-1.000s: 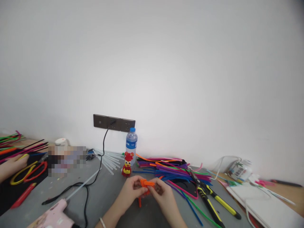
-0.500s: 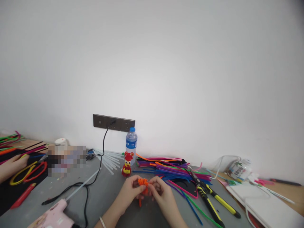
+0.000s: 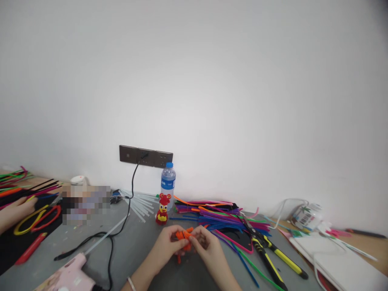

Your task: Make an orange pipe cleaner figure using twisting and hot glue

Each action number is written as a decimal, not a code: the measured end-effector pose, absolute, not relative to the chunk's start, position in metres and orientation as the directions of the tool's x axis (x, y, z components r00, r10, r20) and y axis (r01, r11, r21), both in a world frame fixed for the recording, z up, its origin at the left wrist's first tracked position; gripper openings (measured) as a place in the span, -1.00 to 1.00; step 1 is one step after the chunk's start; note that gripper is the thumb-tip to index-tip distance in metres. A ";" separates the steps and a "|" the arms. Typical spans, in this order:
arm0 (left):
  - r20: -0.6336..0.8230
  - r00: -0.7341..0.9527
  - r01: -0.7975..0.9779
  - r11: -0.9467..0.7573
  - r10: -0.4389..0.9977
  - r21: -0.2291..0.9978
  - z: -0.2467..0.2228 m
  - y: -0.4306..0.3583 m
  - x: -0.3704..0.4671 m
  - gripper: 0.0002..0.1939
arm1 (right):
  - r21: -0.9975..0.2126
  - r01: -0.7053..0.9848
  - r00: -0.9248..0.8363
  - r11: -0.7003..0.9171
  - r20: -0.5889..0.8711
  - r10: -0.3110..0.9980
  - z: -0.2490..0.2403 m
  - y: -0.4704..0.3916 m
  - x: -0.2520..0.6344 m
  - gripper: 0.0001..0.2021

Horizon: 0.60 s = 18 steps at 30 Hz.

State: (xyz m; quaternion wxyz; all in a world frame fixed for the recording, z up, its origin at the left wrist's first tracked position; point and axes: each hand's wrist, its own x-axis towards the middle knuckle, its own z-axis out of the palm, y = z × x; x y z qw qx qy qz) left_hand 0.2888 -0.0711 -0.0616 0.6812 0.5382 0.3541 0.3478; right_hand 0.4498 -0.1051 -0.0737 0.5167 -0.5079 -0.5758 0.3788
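Between my two hands is a bundle of orange pipe cleaner (image 3: 183, 235), coiled and folded, with a short end hanging below it. My left hand (image 3: 167, 244) pinches it from the left, thumb on the near side. From the right, my right hand (image 3: 207, 245) pinches its other edge with thumb and forefinger; the remaining fingers are curled. Just beyond my left hand stands a small red and yellow figure (image 3: 162, 210) with round ears and googly eyes. Behind that figure is a water bottle (image 3: 168, 182) with a blue cap.
Coloured pipe cleaners (image 3: 209, 214) lie piled beyond my right hand, beside yellow-black pliers (image 3: 266, 250). Glue sticks (image 3: 141, 204), a black cable (image 3: 111, 242) and a pink glue gun (image 3: 71, 275) are at left. Another person's hand (image 3: 22, 208) is near scissors (image 3: 41, 220) at far left.
The orange bundle has turned slightly in my fingers, and my right thumb and forefinger now sit closer against it. Other things stay in place.
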 end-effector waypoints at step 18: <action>-0.112 0.487 -0.092 0.178 0.866 0.980 -0.059 -0.072 0.290 -0.55 | -0.982 0.127 0.068 0.142 0.151 0.986 -0.063 -0.104 0.450 -0.48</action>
